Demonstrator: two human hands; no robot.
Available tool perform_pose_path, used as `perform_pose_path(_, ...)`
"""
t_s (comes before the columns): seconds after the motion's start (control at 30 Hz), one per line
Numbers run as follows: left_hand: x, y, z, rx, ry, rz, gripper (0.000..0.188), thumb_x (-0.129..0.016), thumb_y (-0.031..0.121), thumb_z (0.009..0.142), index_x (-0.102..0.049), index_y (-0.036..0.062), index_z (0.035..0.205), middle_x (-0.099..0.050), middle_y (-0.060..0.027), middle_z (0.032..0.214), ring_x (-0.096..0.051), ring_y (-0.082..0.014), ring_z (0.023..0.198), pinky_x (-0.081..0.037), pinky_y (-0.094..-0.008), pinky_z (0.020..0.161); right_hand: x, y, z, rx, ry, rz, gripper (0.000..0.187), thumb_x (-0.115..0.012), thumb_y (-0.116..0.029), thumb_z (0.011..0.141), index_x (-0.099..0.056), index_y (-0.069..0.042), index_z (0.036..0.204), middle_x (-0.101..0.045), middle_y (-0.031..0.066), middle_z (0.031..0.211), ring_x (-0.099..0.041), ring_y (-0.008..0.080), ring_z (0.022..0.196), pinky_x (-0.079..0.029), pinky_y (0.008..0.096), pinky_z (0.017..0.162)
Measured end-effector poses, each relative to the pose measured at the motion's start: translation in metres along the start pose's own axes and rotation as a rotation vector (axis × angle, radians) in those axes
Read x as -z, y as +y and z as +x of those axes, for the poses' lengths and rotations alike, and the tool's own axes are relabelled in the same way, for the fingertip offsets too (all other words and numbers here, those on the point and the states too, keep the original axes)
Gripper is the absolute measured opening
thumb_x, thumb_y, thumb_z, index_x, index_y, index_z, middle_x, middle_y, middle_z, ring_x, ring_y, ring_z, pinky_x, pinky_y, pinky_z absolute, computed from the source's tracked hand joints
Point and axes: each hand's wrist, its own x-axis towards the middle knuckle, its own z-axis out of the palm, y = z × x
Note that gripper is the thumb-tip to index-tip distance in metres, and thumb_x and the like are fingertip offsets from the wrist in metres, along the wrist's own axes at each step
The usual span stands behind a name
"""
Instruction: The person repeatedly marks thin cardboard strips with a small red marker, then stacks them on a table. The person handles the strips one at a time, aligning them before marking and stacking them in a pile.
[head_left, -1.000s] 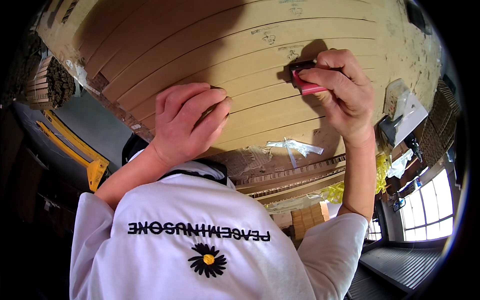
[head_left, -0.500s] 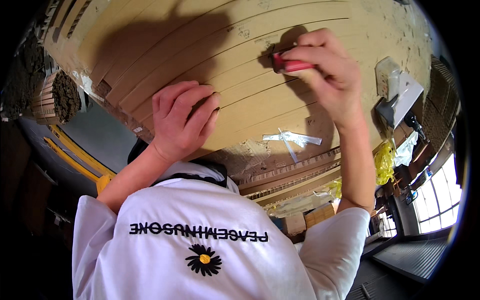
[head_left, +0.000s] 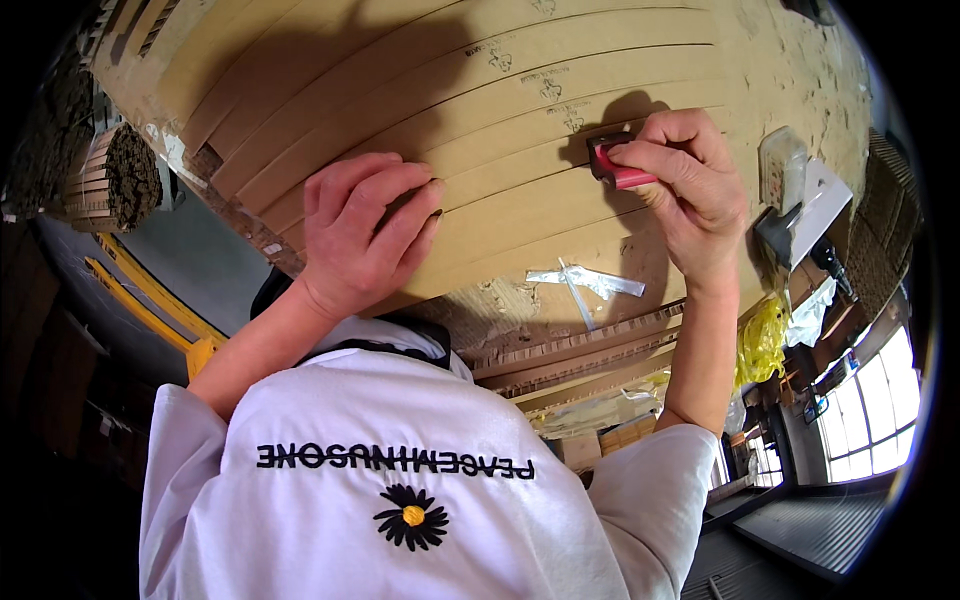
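- At the far left, one bundle of stacked cardboard strips (head_left: 112, 180) shows its ends; below it run yellow metal bars (head_left: 150, 300).
- One left hand (head_left: 365, 230) lies on the cardboard sheets (head_left: 520, 110), fingers loosely bent and a little spread, pinching nothing.
- The cardboard sheets are stacked and overlapping, many long edges showing as bands, too many to count surely.
- One strip of clear tape (head_left: 585, 282) sticks to the lower cardboard, between the two hands.
- One right hand (head_left: 690, 190) pinches one red utility knife (head_left: 622, 172) between thumb and fingers, its tip against a sheet edge.
- Right of it: one grey-white device (head_left: 790, 200) and one bunch of yellow strapping (head_left: 762, 335).
- The room is a workshop with windows (head_left: 865, 420) at the lower right.
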Motion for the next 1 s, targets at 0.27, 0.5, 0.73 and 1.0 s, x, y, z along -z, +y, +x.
perform_pose_path(0.27, -0.002, 0.001, 0.000, 0.009, 0.028, -0.013, 0.037, -0.078, 0.008, 0.069, -0.073, 0.0105, 0.105, -0.066, -0.0040, 0.113, -0.062, -0.0279, 0.102, -0.046, -0.0396, 0.089, -0.001, 0.000, 0.003, 0.036, -0.041, -0.071, 0.025, -0.077, 0.006, 0.073, -0.077, -0.002, 0.097, -0.063, 0.0083, 0.096, -0.065, 0.0219, 0.085, -0.051, 0.0293, 0.070)
perform_pose_path(0.5, -0.002, 0.001, 0.001, 0.023, 0.015, -0.021, 0.037, -0.078, 0.008, 0.069, -0.073, 0.0108, 0.105, -0.066, -0.0039, 0.113, -0.062, -0.0277, 0.102, -0.046, -0.0392, 0.089, 0.001, 0.002, 0.006, 0.047, -0.072, -0.108, 0.023, -0.079, -0.002, 0.076, -0.077, -0.001, 0.099, -0.063, 0.0075, 0.096, -0.063, 0.0208, 0.086, -0.051, 0.0292, 0.073)
perform_pose_path(0.73, -0.003, 0.002, -0.001, 0.049, 0.009, -0.016, 0.036, -0.078, 0.010, 0.069, -0.073, 0.0140, 0.104, -0.066, -0.0006, 0.115, -0.061, -0.0246, 0.104, -0.045, -0.0383, 0.090, 0.004, 0.008, 0.014, 0.098, -0.093, -0.145, 0.021, -0.077, -0.001, 0.076, -0.076, -0.005, 0.097, -0.065, 0.0080, 0.096, -0.067, 0.0225, 0.083, -0.052, 0.0298, 0.068)
perform_pose_path(1.0, 0.001, 0.003, 0.002, 0.008, -0.033, -0.002, 0.034, -0.077, 0.005, 0.073, -0.072, 0.0070, 0.107, -0.065, -0.0074, 0.117, -0.060, -0.0312, 0.105, -0.048, -0.0397, 0.090, -0.002, 0.009, 0.010, 0.089, -0.061, -0.161, 0.026, -0.074, 0.004, 0.074, -0.074, -0.010, 0.095, -0.066, 0.0056, 0.099, -0.068, 0.0257, 0.085, -0.054, 0.0334, 0.069)
